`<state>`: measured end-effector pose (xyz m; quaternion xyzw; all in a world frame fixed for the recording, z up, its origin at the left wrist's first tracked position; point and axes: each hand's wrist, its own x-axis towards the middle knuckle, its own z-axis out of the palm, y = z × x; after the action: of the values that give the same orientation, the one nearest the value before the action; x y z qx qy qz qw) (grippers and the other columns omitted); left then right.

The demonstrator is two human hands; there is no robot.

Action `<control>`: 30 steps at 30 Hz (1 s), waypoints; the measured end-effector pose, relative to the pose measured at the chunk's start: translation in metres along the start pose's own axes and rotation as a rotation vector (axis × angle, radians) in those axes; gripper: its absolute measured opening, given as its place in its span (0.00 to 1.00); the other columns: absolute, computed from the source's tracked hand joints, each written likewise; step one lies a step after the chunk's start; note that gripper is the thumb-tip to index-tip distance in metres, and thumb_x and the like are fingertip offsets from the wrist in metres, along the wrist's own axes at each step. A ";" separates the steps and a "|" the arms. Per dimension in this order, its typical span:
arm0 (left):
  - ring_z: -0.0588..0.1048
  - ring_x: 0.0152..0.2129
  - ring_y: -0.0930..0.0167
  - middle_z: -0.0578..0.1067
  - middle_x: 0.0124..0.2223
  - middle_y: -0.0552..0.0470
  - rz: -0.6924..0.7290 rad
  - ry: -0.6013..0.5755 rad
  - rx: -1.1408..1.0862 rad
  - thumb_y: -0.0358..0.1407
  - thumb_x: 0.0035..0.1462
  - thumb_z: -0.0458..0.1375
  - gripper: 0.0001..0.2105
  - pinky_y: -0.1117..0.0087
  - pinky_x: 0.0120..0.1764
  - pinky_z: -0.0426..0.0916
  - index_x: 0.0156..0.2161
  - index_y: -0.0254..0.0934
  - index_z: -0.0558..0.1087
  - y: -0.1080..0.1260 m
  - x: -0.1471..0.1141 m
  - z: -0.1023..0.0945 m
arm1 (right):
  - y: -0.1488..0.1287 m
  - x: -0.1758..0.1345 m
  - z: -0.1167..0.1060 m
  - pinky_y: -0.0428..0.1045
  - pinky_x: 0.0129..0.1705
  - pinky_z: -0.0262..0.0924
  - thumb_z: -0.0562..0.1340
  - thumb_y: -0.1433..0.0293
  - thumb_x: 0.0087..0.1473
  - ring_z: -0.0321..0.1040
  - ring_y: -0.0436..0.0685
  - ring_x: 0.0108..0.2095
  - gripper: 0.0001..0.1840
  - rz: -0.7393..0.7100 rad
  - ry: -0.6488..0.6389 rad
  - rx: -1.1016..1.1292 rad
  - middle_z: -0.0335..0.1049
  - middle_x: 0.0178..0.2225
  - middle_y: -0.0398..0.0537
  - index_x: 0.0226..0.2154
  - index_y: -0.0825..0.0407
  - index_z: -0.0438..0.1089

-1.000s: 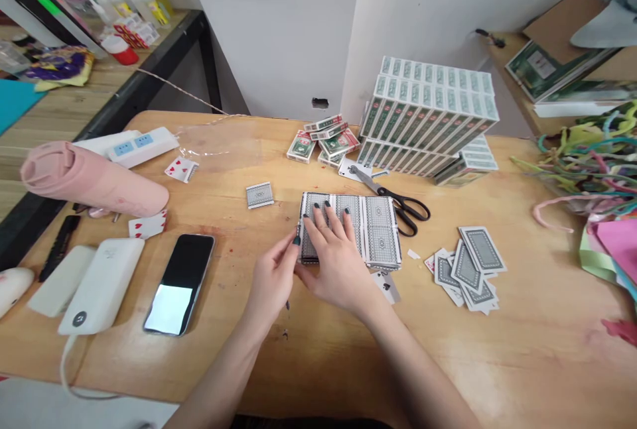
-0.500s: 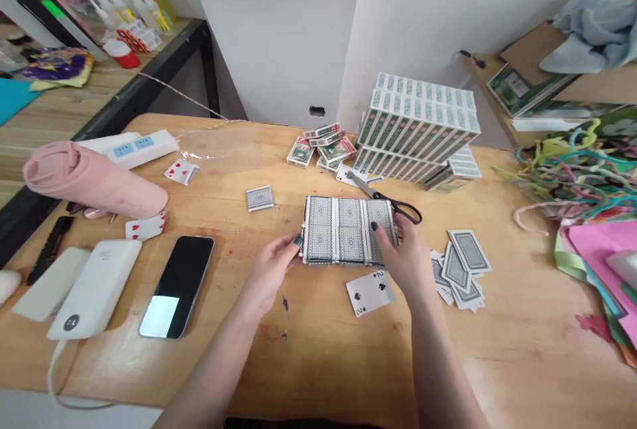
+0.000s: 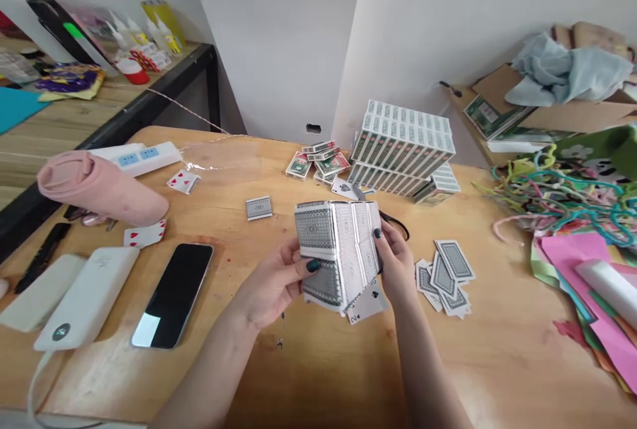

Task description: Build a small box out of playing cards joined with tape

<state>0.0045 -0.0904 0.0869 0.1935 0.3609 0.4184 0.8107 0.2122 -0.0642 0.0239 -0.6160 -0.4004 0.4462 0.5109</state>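
A box-like block made of patterned playing cards is held tilted above the table, one end face turned toward me. My left hand is closed on its left end, thumb on the end face. My right hand grips the right end. Under the block, a two of spades card lies partly covered. Behind it are scissors, mostly hidden, with a black handle loop showing. A small folded card piece lies to the left, and loose face-down cards lie to the right.
Stacked card boxes stand at the back, beside several loose card packs. On the left are a phone, a white power bank, a pink roll and a power strip. Pipe cleaners and coloured sheets fill the right.
Both hands have lifted the card block off the table and turned it, so its left end face now shows. The view has shifted slightly.
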 end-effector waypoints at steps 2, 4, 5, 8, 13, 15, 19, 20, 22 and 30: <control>0.76 0.27 0.69 0.79 0.30 0.49 -0.038 -0.040 0.059 0.36 0.39 0.72 0.13 0.73 0.29 0.69 0.33 0.36 0.79 0.002 -0.003 0.001 | 0.003 0.002 0.005 0.58 0.47 0.67 0.62 0.52 0.49 0.71 0.63 0.48 0.32 -0.002 -0.007 -0.010 0.72 0.50 0.60 0.51 0.55 0.66; 0.77 0.28 0.68 0.80 0.33 0.47 0.006 0.005 0.103 0.37 0.39 0.71 0.12 0.72 0.30 0.70 0.32 0.36 0.79 0.003 -0.005 0.002 | 0.000 0.000 0.008 0.58 0.48 0.67 0.62 0.54 0.49 0.71 0.63 0.48 0.30 -0.029 -0.025 -0.070 0.72 0.49 0.60 0.49 0.56 0.67; 0.78 0.29 0.68 0.81 0.33 0.47 0.045 0.040 0.117 0.37 0.39 0.71 0.12 0.72 0.30 0.70 0.32 0.36 0.79 0.004 -0.005 0.003 | -0.004 -0.002 0.009 0.59 0.49 0.66 0.62 0.55 0.51 0.71 0.62 0.48 0.28 -0.062 -0.033 -0.114 0.72 0.49 0.60 0.49 0.55 0.68; 0.78 0.30 0.67 0.81 0.33 0.48 0.175 0.126 0.129 0.36 0.38 0.71 0.12 0.71 0.32 0.71 0.32 0.36 0.79 0.006 -0.003 0.007 | -0.027 -0.018 0.009 0.59 0.50 0.65 0.58 0.59 0.57 0.71 0.60 0.47 0.18 -0.247 -0.014 -0.272 0.73 0.47 0.55 0.45 0.51 0.71; 0.78 0.34 0.66 0.81 0.35 0.48 0.390 0.237 0.178 0.34 0.39 0.71 0.14 0.67 0.40 0.72 0.35 0.35 0.79 0.001 0.007 0.012 | -0.065 -0.056 0.022 0.54 0.42 0.68 0.63 0.70 0.54 0.73 0.58 0.39 0.08 -0.725 -0.011 -0.396 0.76 0.37 0.50 0.38 0.48 0.73; 0.78 0.35 0.66 0.81 0.35 0.49 0.432 0.262 0.209 0.34 0.41 0.70 0.13 0.68 0.40 0.71 0.35 0.35 0.78 -0.004 0.011 0.011 | -0.069 -0.064 0.030 0.52 0.39 0.69 0.64 0.72 0.53 0.73 0.57 0.36 0.08 -0.759 0.031 -0.403 0.76 0.34 0.49 0.38 0.48 0.74; 0.78 0.33 0.67 0.81 0.33 0.50 0.415 0.216 0.220 0.35 0.42 0.70 0.11 0.69 0.38 0.72 0.34 0.36 0.79 -0.010 0.017 0.005 | -0.065 -0.062 0.036 0.49 0.35 0.68 0.66 0.72 0.50 0.72 0.54 0.33 0.03 -0.561 0.076 -0.385 0.75 0.31 0.45 0.32 0.49 0.74; 0.78 0.33 0.67 0.81 0.33 0.50 0.403 0.188 0.217 0.35 0.42 0.70 0.11 0.69 0.39 0.72 0.34 0.36 0.79 -0.011 0.019 0.003 | -0.064 -0.059 0.034 0.48 0.34 0.67 0.67 0.72 0.50 0.72 0.53 0.32 0.03 -0.507 0.064 -0.367 0.74 0.30 0.44 0.31 0.49 0.74; 0.78 0.33 0.68 0.81 0.33 0.51 0.369 0.117 0.214 0.35 0.43 0.70 0.10 0.69 0.39 0.72 0.33 0.37 0.80 -0.012 0.020 0.002 | -0.062 -0.056 0.031 0.48 0.33 0.67 0.67 0.72 0.49 0.71 0.53 0.31 0.02 -0.433 0.037 -0.323 0.74 0.28 0.42 0.29 0.49 0.73; 0.78 0.30 0.69 0.81 0.31 0.52 0.340 0.085 0.169 0.37 0.42 0.70 0.09 0.73 0.33 0.71 0.31 0.38 0.80 -0.023 0.021 0.007 | -0.049 -0.070 0.039 0.49 0.34 0.64 0.61 0.83 0.52 0.67 0.52 0.31 0.12 -0.807 0.313 -0.475 0.73 0.31 0.46 0.32 0.50 0.74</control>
<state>0.0304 -0.0863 0.0689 0.3014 0.3910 0.5253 0.6931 0.1534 -0.1126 0.0793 -0.5708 -0.6162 0.0112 0.5425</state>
